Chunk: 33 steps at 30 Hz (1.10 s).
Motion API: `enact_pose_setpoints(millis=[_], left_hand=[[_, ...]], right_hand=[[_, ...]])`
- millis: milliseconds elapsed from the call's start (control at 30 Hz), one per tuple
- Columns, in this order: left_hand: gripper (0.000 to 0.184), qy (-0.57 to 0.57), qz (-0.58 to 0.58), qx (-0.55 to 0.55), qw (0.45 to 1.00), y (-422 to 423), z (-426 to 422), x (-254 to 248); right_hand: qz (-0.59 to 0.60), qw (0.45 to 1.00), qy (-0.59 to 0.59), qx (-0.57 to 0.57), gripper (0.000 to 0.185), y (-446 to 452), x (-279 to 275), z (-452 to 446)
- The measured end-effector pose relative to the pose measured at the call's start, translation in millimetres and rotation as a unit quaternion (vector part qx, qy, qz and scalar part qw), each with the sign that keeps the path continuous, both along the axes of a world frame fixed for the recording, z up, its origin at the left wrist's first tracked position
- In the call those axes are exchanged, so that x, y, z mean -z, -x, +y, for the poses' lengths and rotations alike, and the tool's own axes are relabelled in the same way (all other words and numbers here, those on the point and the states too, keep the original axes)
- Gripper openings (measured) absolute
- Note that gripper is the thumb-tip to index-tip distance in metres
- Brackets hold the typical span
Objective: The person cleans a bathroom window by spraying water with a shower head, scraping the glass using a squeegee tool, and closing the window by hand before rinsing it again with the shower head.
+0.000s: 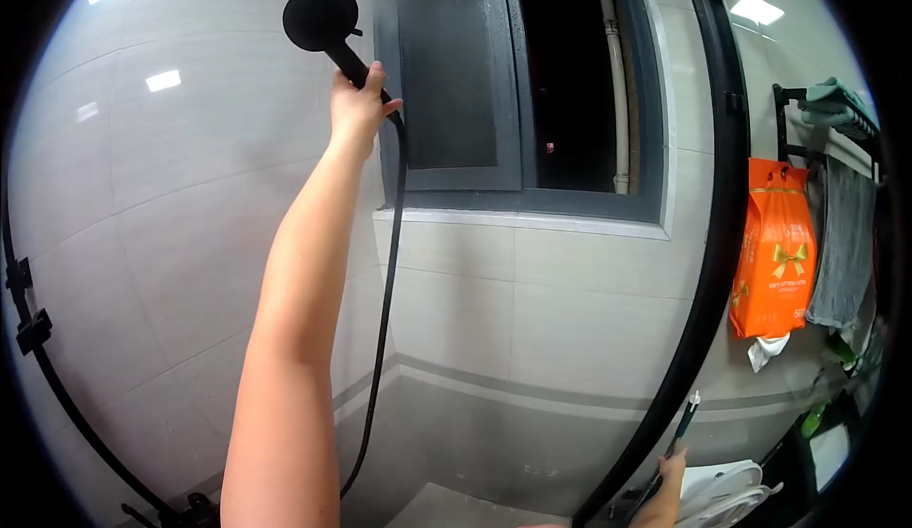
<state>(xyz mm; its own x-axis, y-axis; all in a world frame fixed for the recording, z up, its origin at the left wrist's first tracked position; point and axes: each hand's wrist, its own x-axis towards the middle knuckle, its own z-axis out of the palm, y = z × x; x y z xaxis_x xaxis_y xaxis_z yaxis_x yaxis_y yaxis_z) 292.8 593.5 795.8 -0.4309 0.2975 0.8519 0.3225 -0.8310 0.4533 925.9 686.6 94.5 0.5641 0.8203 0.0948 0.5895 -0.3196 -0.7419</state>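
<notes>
- The left hand (358,117) is raised toward the upper part of the view, fingers wrapped around the handle of a round, matte black shower head (320,17).
- The shower head is up in front of the pale grey tiled wall (199,195), left of the dark grey framed window (456,81); its handle slants down to the right into the grip.
- A thin, flexible black hose (389,262) hangs from the handle's lower end, passing in front of the window's edge and the tiles below it.
- The right hand (673,465) is low at the right, well apart from the left one, closed on a slim, dark stick with a white tip (685,421) that points upward.
- Just beside the right hand are white, rounded plastic parts (727,490), partly cut off by the dark edge of the view.
- Past the tall black frame post (728,100), a bright orange package with a gold bow print (779,252) hangs beside a grey cloth towel (844,243).
- Folded green cloth (834,105) lies on the black metal rack (782,124) above them.
</notes>
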Motion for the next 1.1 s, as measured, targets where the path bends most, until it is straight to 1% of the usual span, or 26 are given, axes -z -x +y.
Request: enact_pose_setpoints(millis=[67, 133, 167, 233, 267, 300, 367, 400, 433, 500, 533, 567, 600, 633, 700, 733, 767, 800, 833, 867, 933, 1000, 1033, 1067, 1100], left_hand=[[0.030, 0.003, -0.003, 0.001, 1.000, -5, -4, 0], [0.032, -0.008, -0.008, -0.003, 1.000, -6, -3, -3], [0.032, -0.003, -0.009, -0.001, 1.000, -6, -3, -4], [0.035, -0.023, -0.007, 0.008, 1.000, -2, -2, -6], [0.037, -0.027, -0.001, 0.003, 1.000, 1, -3, -7], [0.037, -0.025, -0.004, 0.005, 1.000, 5, -5, -8], [0.038, 0.021, -0.019, -0.036, 0.999, 13, -11, -12], [0.041, 0.053, -0.011, -0.054, 0.997, 21, -14, -12], [0.042, 0.068, -0.012, -0.052, 0.996, 29, -18, -6], [0.042, 0.090, -0.008, -0.090, 0.992, 41, -27, 12], [0.042, 0.108, -0.004, -0.099, 0.989, 51, -29, 22], [0.042, 0.124, -0.001, -0.110, 0.986, 60, -33, 33], [0.043, 0.148, -0.001, -0.116, 0.982, 65, -40, 45], [0.043, 0.177, 0.000, -0.125, 0.976, 72, -44, 59], [0.042, 0.208, 0.000, -0.125, 0.970, 85, -52, 92], [0.041, 0.224, 0.000, -0.127, 0.966, 93, -54, 109], [0.040, 0.240, 0.000, -0.129, 0.962, 100, -54, 125], [0.039, 0.264, -0.013, -0.122, 0.957, 102, -57, 141], [0.034, 0.261, -0.031, -0.121, 0.957, 103, -58, 156], [0.031, 0.271, -0.031, -0.120, 0.955, 109, -59, 170], [0.027, 0.283, -0.034, -0.116, 0.951, 121, -58, 196], [0.023, 0.306, -0.036, -0.106, 0.945, 136, -61, 215], [0.023, 0.315, -0.041, -0.112, 0.941, 142, -59, 225], [0.023, 0.317, -0.040, -0.112, 0.941, 148, -56, 233], [0.024, 0.318, -0.040, -0.110, 0.941, 153, -52, 242]], right_hand=[[0.010, 1.000, 0.011, 0.003, 0.060, 3, 13, -13], [0.050, 0.995, -0.081, -0.010, 0.054, 0, 25, -24], [0.049, 0.996, -0.077, -0.008, 0.054, 0, 32, -24], [-0.013, 0.999, -0.044, -0.010, 0.049, -4, 39, -21], [-0.071, 0.996, -0.041, 0.032, 0.027, 0, 39, -22], [-0.073, 0.996, -0.038, 0.033, 0.027, 5, 23, -19], [-0.007, 0.997, -0.015, 0.079, 0.029, 10, -5, -14], [0.190, 0.976, -0.082, 0.067, 0.029, -11, 16, 14], [0.377, 0.913, -0.146, 0.055, 0.029, -33, 38, 36], [0.216, 0.965, -0.130, 0.069, 0.033, -19, 10, 26], [0.215, 0.966, -0.127, 0.073, 0.033, -15, 8, 17], [0.087, 0.992, -0.057, 0.074, 0.038, -11, 6, 13], [-0.043, 0.996, 0.015, 0.071, 0.044, -8, 8, 12], [-0.044, 0.997, 0.016, 0.068, 0.044, -2, 10, 6], [-0.004, 0.997, 0.059, 0.040, 0.053, 13, 19, -9], [-0.033, 0.997, 0.067, 0.037, 0.059, 18, 34, -13], [-0.035, 0.996, 0.070, 0.033, 0.059, 19, 45, -11], [-0.057, 0.993, 0.102, 0.020, 0.052, 27, 44, -15], [-0.079, 0.988, 0.135, 0.008, 0.047, 32, 42, -19], [-0.139, 0.971, 0.176, -0.085, 0.046, 22, 60, 1], [-0.155, 0.965, 0.167, -0.133, 0.046, 54, 10, -5], [-0.227, 0.928, 0.121, -0.270, 0.044, 76, -14, 17], [-0.208, 0.924, 0.130, -0.294, 0.047, 97, -46, 18], [-0.191, 0.927, 0.145, -0.288, 0.050, 117, -62, 31], [-0.277, 0.892, 0.154, -0.322, 0.052, 153, -106, 30]])
